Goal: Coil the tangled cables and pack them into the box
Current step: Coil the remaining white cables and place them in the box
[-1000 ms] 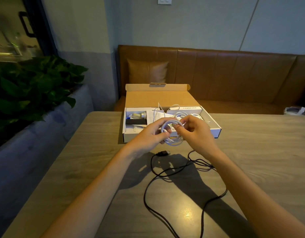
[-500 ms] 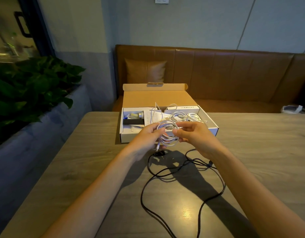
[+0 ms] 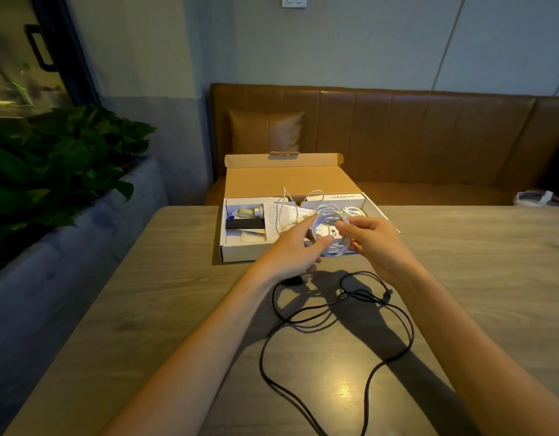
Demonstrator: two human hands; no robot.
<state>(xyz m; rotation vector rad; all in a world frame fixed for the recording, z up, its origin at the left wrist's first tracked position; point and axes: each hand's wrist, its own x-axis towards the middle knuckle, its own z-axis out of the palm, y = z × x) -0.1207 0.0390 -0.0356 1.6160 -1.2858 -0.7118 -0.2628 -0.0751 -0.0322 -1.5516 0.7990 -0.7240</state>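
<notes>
2 hands meet just in front of the open box (image 3: 240,253), and between them you hold the white cable coil (image 3: 328,215), lifted off the table (image 3: 177,294) and hanging over the box's near right corner. Your left hand (image 3: 295,247) has its fingers curled round the left side of the loops, thumb underneath; your right hand (image 3: 374,243) pinches the right side between thumb and bent fingers, so neither hand is spread wide. A few loose white strands rise from the coil toward the back of the box. The box sits at the far edge of the table with its brown lid (image 3: 284,180) folded back; inside it on the left lie a black block (image 3: 245,224) and some small parts too blurred to name, and a printed leaflet (image 3: 273,215) lies in the middle. 1 black cable (image 3: 355,293) sprawls uncoiled on the table below your wrists, knotted into a small tangle near your right forearm, with wide loops running toward you and off the lower edge of the view; its black plug (image 3: 292,281) lies just beside your left wrist. A leafy plant (image 3: 51,165) stands to the left, and a brown bench (image 3: 429,136) with 1 cushion (image 3: 265,130) runs behind the table
</notes>
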